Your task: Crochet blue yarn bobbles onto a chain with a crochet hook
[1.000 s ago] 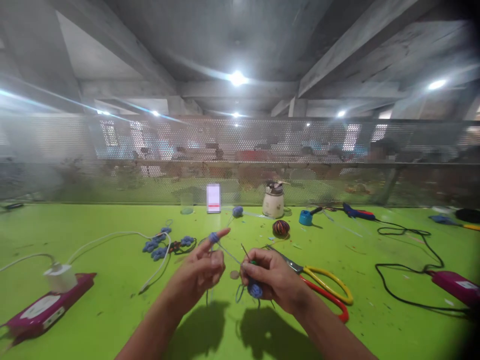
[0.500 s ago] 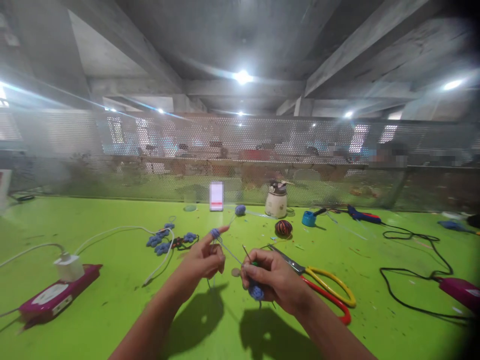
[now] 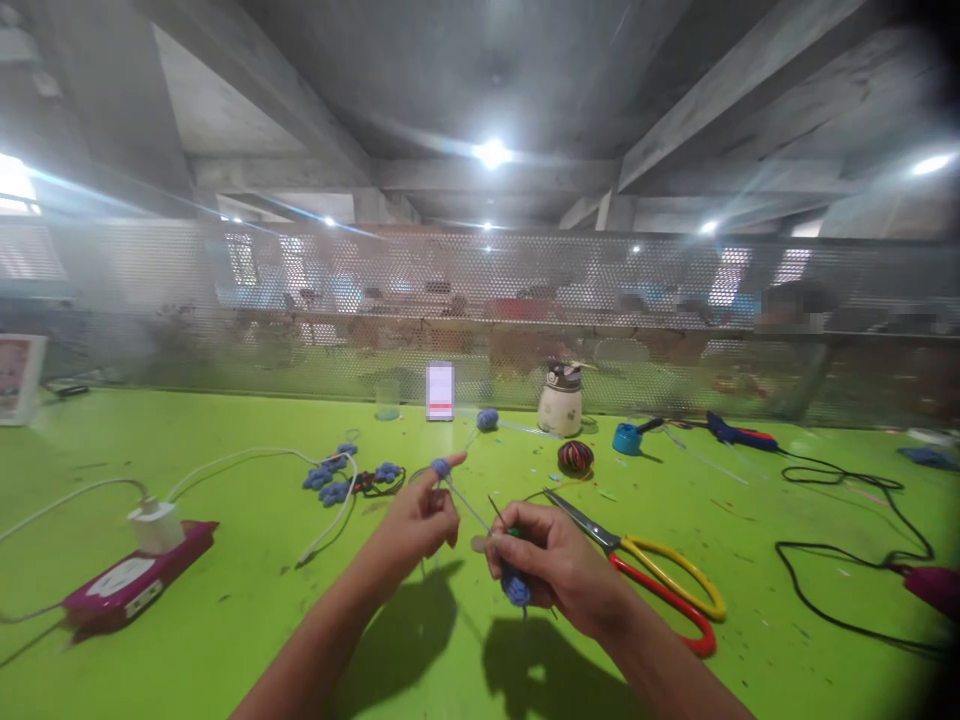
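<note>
Head view shows a rounded, knobbly blue piece (image 3: 516,588) clamped in the right grip (image 3: 551,555), left grip (image 3: 415,522) unclear.

The view has swung left, bringing in a white-framed panel (image 3: 20,380).

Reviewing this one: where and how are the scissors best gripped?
Likely by the yellow handle loop, from the person's right and above. The scissors lie with blades pointing away and handles toward the person; the yellow loop shows clear, while the red loop sits close to the right forearm in view. The right hand holds blue crochet work.
</note>
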Action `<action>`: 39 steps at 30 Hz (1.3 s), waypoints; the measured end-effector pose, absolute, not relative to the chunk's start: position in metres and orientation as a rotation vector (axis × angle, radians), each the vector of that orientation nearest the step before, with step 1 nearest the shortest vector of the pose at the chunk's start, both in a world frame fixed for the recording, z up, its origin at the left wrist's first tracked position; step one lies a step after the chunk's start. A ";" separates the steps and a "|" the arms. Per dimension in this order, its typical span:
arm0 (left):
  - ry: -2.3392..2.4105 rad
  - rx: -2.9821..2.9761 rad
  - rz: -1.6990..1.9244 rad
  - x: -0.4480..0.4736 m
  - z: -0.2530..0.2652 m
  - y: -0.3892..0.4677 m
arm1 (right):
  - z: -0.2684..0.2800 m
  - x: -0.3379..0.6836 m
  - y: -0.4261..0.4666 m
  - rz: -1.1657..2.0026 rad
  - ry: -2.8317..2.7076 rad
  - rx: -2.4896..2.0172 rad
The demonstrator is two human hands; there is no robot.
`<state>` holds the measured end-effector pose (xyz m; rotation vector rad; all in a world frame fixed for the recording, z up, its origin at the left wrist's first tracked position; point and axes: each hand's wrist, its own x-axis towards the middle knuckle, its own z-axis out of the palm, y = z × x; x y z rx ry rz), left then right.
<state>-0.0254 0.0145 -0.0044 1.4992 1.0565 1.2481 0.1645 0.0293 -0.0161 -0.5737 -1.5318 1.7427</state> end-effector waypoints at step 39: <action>0.740 1.136 1.252 -0.008 -0.027 0.020 | -0.020 0.152 0.030 1.421 -1.299 -0.988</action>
